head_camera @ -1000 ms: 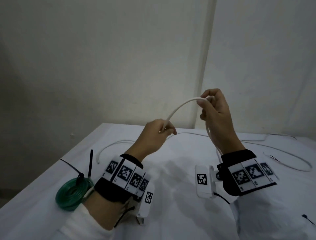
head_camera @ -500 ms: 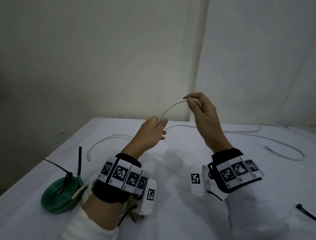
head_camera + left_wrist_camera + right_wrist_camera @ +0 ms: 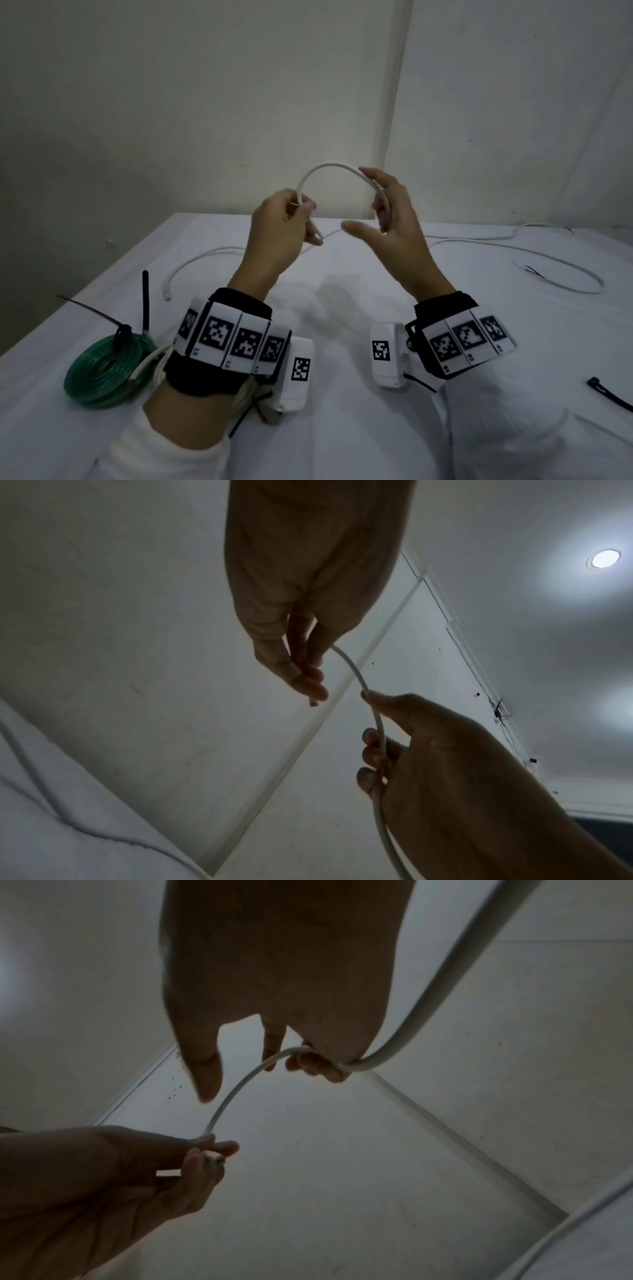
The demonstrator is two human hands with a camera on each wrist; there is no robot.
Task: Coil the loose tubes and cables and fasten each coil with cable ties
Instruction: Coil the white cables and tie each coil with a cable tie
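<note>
Head view: left hand [image 3: 281, 226] raised over the white table [image 3: 342, 428], thumb and fingertips pinched on the end of the white cable [image 3: 329, 167], which arches up and across to the right hand [image 3: 394, 226]; there, cable lying across the curled outer fingers, thumb and index finger spread, rest of the cable trailing off over the tabletop toward the far right. At the table's left edge, a green tube coil [image 3: 102, 370], already bound by a black cable tie [image 3: 121, 330] with its tail sticking out; another black cable tie [image 3: 613, 394] loose near the right edge. No containers visible. Left wrist view: left hand [image 3: 301, 647] closed on the cable [image 3: 356, 677] near its tip, right hand [image 3: 428, 764] below with the cable running along its bent fingers. Right wrist view: right hand [image 3: 291, 988] hooking the cable [image 3: 236, 1091] under the curled smaller fingers, thumb held apart; left hand [image 3: 120, 1172] pinching the cable's end at lower left.
</note>
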